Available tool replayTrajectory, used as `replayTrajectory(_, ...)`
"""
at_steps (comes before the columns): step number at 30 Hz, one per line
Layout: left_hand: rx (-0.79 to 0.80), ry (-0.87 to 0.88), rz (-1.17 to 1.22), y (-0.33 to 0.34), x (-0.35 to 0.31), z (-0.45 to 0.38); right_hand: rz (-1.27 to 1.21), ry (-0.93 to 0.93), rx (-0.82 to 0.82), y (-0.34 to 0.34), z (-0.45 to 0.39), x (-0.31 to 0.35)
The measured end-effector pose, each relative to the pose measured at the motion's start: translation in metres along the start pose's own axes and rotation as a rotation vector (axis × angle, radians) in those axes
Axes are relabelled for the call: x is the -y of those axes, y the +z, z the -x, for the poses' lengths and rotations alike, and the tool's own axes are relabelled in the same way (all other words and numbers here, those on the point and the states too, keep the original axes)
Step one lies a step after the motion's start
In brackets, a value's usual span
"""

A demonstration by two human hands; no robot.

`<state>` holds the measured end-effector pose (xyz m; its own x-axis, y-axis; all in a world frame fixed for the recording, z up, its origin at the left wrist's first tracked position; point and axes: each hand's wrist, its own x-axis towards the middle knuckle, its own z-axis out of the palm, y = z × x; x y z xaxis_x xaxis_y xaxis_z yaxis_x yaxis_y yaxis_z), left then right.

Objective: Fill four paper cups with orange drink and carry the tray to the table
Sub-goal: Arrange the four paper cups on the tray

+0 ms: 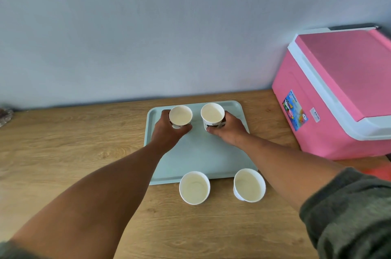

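A pale green tray (198,153) lies on the wooden counter. At its far end my left hand (167,131) grips an empty white paper cup (180,116), and my right hand (229,129) grips a second empty paper cup (212,113) with a dark print on its side. Both cups stand upright on or just above the tray; I cannot tell which. Two more empty paper cups stand on the counter just in front of the tray's near edge, one on the left (194,188) and one on the right (249,185). No orange drink is in view.
A pink cooler box (338,98) with a white-edged lid, shut, stands on the counter to the right of the tray, against the grey wall (148,36). The wooden counter (74,148) stretches to the left. A small dark object (5,113) sits at the far left edge.
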<state>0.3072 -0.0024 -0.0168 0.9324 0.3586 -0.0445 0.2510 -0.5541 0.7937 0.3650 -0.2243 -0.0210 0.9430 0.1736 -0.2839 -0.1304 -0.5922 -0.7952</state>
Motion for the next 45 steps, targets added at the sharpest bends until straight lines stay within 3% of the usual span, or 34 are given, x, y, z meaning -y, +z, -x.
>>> replayTrajectory(18,0.030,-0.052,-0.077,-0.009,0.022,0.009,0.107,0.057,0.048,-0.016,0.010,-0.018)
replayTrajectory(35,0.136,0.047,-0.277,-0.051,0.048,0.065,0.235,0.160,-0.144,-0.068,0.104,-0.047)
replayTrajectory(45,0.184,0.055,-0.317,-0.066,0.058,0.107,0.269,0.192,-0.134,-0.060,0.155,-0.082)
